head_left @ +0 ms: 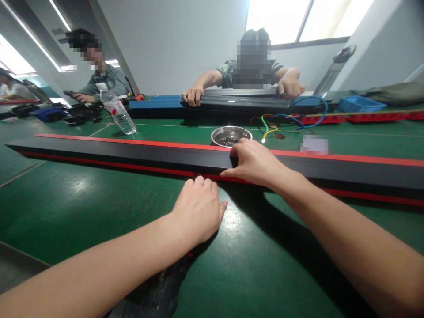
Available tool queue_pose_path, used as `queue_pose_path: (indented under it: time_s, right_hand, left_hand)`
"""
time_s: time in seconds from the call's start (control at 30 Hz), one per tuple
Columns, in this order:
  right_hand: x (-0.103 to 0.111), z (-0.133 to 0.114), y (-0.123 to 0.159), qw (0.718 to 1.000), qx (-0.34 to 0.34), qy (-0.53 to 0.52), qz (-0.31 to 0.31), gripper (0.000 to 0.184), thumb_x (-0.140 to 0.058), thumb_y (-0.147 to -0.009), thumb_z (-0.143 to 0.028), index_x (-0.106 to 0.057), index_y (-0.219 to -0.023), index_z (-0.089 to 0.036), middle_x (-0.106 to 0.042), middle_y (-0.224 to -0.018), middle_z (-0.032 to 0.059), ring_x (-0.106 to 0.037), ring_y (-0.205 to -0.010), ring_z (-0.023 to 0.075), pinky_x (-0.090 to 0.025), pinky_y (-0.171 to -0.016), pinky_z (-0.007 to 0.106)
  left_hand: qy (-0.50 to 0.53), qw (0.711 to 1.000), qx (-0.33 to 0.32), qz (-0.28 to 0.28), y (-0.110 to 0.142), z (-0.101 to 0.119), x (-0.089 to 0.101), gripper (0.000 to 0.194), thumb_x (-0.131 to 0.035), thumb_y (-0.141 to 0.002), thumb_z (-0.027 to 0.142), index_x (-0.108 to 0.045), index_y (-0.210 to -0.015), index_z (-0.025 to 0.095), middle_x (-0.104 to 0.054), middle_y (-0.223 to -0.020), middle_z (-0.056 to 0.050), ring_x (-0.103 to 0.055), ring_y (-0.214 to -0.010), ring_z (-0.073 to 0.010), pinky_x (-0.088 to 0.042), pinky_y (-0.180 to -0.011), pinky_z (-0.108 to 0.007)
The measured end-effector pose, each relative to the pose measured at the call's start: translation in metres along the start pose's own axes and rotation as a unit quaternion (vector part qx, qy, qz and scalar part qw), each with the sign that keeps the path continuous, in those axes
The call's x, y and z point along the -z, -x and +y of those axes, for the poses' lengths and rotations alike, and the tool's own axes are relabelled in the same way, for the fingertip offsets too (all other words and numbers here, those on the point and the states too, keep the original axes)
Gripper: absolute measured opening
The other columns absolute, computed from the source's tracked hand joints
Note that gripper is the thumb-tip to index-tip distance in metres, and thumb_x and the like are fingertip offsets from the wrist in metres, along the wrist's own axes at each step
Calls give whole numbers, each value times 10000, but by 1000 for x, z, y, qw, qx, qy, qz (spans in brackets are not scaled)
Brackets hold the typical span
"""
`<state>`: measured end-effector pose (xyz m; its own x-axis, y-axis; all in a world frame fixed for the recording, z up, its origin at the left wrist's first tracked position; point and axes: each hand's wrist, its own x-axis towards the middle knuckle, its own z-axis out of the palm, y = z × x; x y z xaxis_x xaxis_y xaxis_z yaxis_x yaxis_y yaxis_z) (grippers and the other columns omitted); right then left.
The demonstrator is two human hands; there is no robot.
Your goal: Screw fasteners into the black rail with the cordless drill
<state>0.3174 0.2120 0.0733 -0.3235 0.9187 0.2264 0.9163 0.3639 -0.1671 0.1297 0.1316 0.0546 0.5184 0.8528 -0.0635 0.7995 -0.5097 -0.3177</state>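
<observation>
A long black bar with red edges (pixel 132 155) lies across the table in front of me. My right hand (pixel 255 161) grips it near the middle, with the thumb on its near side and the fingers over the far edge. Close to the bar's near red edge, my left hand (pixel 198 205) rests low, back upward and fingers curled. Its fingertips are hidden, so what they hold, if anything, does not show. Just behind the bar stands a shallow metal bowl (pixel 216 138) with small dark parts inside.
A green table (pixel 99 207) spreads beneath everything. A water bottle (pixel 117 110) tilts at the back left. Coloured wires (pixel 265 128) lie beyond the bowl. Opposite, a person's hands (pixel 194 96) hold another long dark bar (pixel 238 103). Beside it sits a blue tray (pixel 359 104). A dark object (pixel 165 282) lies under my left forearm.
</observation>
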Motion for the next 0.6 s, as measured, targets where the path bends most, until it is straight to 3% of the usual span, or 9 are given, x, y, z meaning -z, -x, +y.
queue_pose_path:
  time_s: [0.37,0.5,0.6]
  right_hand:
    - [-2,2,-2,1000,5,4,1,491,-897,-735,-592,-704,-915,-178,-676,-973,114,-628,-900,292,-458,-732,373]
    - [-1,2,1,1000,13,23,6,491,-866,-766,-606,-706,-945,-178,-696,-1027,129,-644,-933,304,-462,-747,377]
    - [4,0,3,999,21,25,-1,504,-827,-800,-628,-712,-995,-177,-716,-1023,133,-658,-933,311,-467,-758,385]
  left_hand:
    - [19,1000,2,12,0,1,1,446,-622,-992,532,-642,-1247,167,-683,-1208,-80,-668,-1102,-203,-579,-967,-447]
    - [50,998,-22,35,7,-9,20,486,-343,-1083,505,-696,-1127,172,-666,-1100,-101,-645,-1068,-255,-569,-885,-450]
    - [61,997,-15,54,34,-30,36,491,-293,-1080,461,-721,-1069,220,-658,-1115,-100,-627,-1058,-278,-550,-898,-486]
